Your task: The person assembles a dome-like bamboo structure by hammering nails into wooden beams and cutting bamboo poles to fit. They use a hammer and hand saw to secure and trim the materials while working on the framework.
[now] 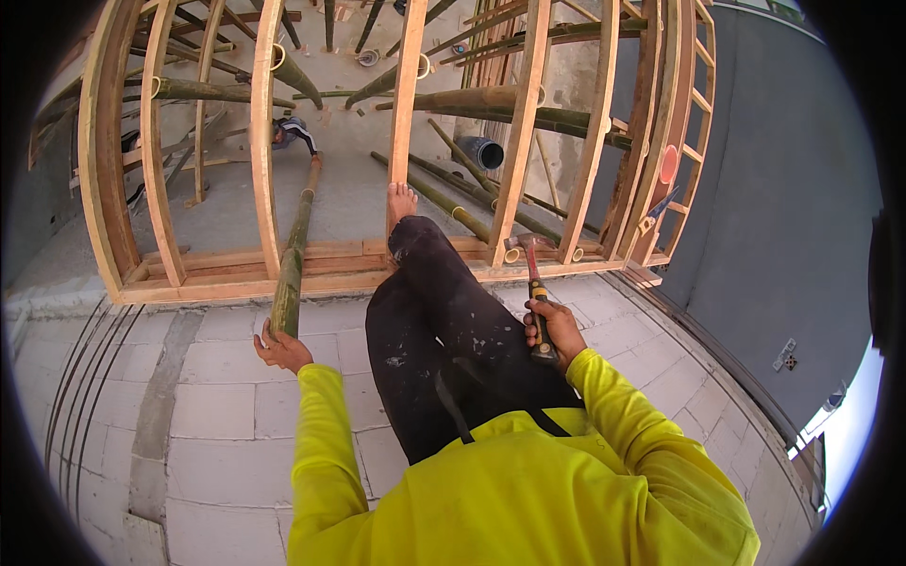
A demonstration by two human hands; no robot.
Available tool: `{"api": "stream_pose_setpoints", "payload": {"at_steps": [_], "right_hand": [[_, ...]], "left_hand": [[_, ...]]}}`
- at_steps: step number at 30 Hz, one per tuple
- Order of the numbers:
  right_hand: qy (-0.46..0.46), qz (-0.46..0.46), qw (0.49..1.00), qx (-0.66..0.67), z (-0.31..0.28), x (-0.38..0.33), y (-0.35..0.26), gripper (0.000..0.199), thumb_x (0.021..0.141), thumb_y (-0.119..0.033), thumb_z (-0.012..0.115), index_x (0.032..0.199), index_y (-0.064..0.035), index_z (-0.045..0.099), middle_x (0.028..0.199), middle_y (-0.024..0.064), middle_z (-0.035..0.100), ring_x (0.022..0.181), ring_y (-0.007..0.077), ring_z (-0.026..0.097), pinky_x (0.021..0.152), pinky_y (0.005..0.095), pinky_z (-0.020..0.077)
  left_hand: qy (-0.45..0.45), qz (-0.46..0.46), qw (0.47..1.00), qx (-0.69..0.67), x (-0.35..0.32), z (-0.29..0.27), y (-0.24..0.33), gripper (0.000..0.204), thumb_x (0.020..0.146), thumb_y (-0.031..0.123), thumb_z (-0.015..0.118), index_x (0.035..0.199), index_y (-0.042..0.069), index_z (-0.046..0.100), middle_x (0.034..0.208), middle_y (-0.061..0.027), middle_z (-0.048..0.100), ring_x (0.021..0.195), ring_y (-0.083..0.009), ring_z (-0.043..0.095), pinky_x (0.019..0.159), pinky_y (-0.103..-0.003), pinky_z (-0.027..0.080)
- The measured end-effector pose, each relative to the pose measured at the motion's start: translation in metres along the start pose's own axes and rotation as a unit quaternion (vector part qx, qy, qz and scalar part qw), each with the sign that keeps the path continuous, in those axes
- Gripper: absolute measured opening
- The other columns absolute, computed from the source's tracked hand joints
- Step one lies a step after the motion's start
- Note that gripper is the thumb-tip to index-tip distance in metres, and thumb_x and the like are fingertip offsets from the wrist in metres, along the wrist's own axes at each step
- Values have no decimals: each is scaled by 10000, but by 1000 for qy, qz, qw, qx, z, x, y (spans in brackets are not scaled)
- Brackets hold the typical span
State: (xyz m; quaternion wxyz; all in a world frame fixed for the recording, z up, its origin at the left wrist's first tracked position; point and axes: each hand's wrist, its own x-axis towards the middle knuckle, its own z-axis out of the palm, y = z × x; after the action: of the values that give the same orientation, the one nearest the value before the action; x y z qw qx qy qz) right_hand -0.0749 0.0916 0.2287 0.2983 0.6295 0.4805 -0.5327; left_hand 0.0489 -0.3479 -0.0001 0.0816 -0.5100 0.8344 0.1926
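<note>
My left hand (pixel 281 349) is curled round the near end of a long green bamboo pole (pixel 296 247), palm up. The pole slants down between the wooden uprights. At its far end, below, a co-worker's hand (pixel 316 158) touches it. My right hand (pixel 559 330) is closed round the dark and yellow grip of a claw hammer (pixel 535 274). The hammer's head points away from me, close to the frame's bottom beam (pixel 222 291). My bare foot (pixel 401 202) rests against a middle upright (pixel 410 104).
Below the frame, bamboo props (pixel 453 206) slant across, and a blue drum (pixel 479 153) lies on the concrete floor (pixel 222 231). A pale block wall (pixel 222 472) with dark cables (pixel 90 377) is under me. A grey wall (pixel 783 189) stands at right; a saw (pixel 658 209) hangs on the frame.
</note>
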Motion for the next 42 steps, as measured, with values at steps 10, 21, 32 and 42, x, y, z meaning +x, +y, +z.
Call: {"api": "stream_pose_setpoints", "payload": {"at_steps": [10,21,32,42], "right_hand": [[-2,-3,951,-309,-83,7,23,325,931,-216,607,1129,30,531,742,67,591,530,157,586,476,318,509],[64,-4,748,-661,-230,-53,129,480,854,-327,675,1117,46,528,1026,296,673,964,419,672,838,480,538],[101,2,755,-648,-322,-70,189,459,871,-380,657,1116,6,606,1111,277,677,1079,419,647,905,472,518],[183,-164,815,-526,-323,-72,173,394,845,-290,641,1040,47,576,967,304,676,922,456,660,826,520,531]], "left_hand": [[-22,3,999,-41,3,-6,1,443,970,354,410,1328,199,619,1516,-165,288,1335,-399,303,1085,-509,368],[-104,25,993,-45,43,20,-46,450,979,414,393,1361,276,586,1588,-123,164,1374,-403,205,1112,-487,316],[-106,-9,987,-124,42,38,-37,471,976,396,418,1363,189,587,1514,-144,389,1354,-276,350,1132,-406,288],[-157,74,959,-225,-38,6,6,407,963,320,492,1257,50,570,830,-86,596,536,-137,502,436,-281,385]]}}
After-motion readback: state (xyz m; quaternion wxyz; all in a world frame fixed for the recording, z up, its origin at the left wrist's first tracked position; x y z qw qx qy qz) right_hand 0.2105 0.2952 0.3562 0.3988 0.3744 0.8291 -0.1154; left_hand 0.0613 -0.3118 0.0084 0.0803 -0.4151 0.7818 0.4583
